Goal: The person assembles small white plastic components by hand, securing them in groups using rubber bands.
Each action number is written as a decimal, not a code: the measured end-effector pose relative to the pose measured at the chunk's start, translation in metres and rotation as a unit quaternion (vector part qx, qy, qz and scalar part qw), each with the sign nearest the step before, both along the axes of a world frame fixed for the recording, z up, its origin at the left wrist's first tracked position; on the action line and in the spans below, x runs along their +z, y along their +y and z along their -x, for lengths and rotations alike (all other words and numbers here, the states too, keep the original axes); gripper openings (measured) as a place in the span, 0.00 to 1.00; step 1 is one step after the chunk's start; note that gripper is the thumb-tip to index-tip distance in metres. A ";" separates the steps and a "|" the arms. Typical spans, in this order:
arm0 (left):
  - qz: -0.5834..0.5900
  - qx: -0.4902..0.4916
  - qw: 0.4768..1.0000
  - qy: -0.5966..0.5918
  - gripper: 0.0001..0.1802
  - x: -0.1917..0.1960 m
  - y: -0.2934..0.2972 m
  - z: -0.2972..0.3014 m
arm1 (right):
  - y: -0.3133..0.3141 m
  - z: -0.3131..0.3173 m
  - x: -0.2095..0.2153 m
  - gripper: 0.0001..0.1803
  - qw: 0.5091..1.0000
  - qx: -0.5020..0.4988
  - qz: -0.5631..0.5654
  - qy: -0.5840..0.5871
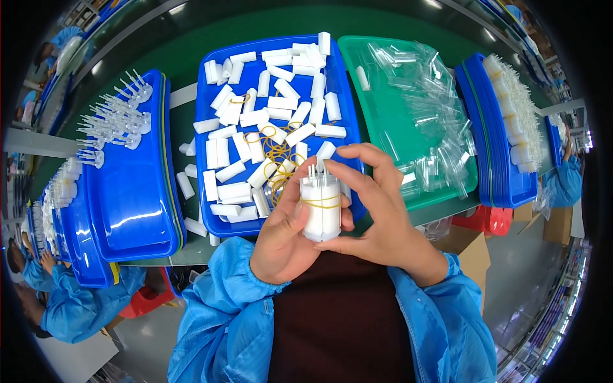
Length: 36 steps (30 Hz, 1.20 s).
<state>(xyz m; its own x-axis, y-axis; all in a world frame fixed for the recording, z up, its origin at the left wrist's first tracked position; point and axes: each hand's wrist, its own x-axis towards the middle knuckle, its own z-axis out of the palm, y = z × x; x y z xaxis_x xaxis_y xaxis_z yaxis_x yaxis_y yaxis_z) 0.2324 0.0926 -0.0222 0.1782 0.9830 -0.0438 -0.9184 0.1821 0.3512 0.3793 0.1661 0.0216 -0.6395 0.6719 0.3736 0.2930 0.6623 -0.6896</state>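
Observation:
Between my two hands, low over the front of the blue tray, is a white cylindrical bundle (322, 214) with a yellow rubber band around its middle. Clear plastic covers its top, and thin pale prongs stick up from it. My left hand (281, 239) wraps the bundle from the left, thumb across its side. From the right, my right hand (389, 214) closes on it, thumb at the bottom edge and fingertips near the top. Behind them lies the blue tray (203, 108) of white blocks (235, 190), with yellow rubber bands (278, 152) heaped among the blocks.
Right of the blue tray, a green tray (389, 153) holds clear plastic sleeves (440, 118). At left, a stacked blue tray (131, 204) carries pronged clear pieces (118, 118). Far right, stacked blue trays (491, 166) bear white bundles (517, 115). Other people in blue sleeves (86, 306) sit nearby.

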 end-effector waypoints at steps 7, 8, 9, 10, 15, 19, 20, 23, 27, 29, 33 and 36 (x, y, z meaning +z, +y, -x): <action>-0.015 -0.017 1.000 0.003 0.32 -0.004 0.002 0.000 | 0.002 -0.003 -0.001 0.41 0.999 0.011 -0.033 -0.002; -0.014 -0.018 1.000 0.003 0.32 -0.003 0.002 0.000 | 0.002 -0.002 0.001 0.40 0.999 0.008 -0.032 -0.016; -0.002 -0.020 1.000 -0.002 0.32 -0.001 0.001 -0.001 | 0.001 -0.002 0.002 0.40 0.999 0.006 -0.032 -0.029; 0.010 -0.022 1.000 -0.007 0.32 0.000 0.000 -0.001 | 0.001 -0.002 0.001 0.40 0.999 0.005 -0.031 -0.029; 0.011 -0.019 1.000 -0.015 0.34 -0.001 0.000 -0.002 | 0.001 -0.001 -0.003 0.39 0.999 0.004 -0.033 0.017; -0.011 -0.015 1.000 0.011 0.38 -0.004 0.000 -0.005 | 0.001 0.000 -0.005 0.38 0.998 -0.009 -0.038 0.042; -0.011 -0.015 1.000 0.011 0.38 -0.002 -0.001 -0.005 | 0.001 0.000 -0.005 0.38 0.998 -0.011 -0.055 0.036; 0.015 -0.013 0.997 0.073 0.38 0.001 -0.003 -0.005 | -0.002 -0.001 -0.009 0.39 0.996 -0.014 -0.084 0.018; 0.008 -0.003 1.000 0.027 0.35 0.002 -0.003 -0.002 | -0.005 0.003 -0.008 0.42 0.994 -0.031 0.008 0.107; 0.012 -0.016 1.000 -0.005 0.33 0.002 -0.002 -0.001 | -0.001 -0.001 -0.003 0.42 0.998 -0.025 -0.014 0.062; 0.006 -0.024 0.999 -0.028 0.32 -0.001 0.000 -0.001 | 0.002 -0.006 -0.002 0.41 0.999 0.000 -0.049 -0.017; 0.012 -0.029 0.999 -0.014 0.33 0.000 0.001 -0.001 | 0.000 -0.005 0.000 0.39 0.999 -0.008 -0.039 -0.017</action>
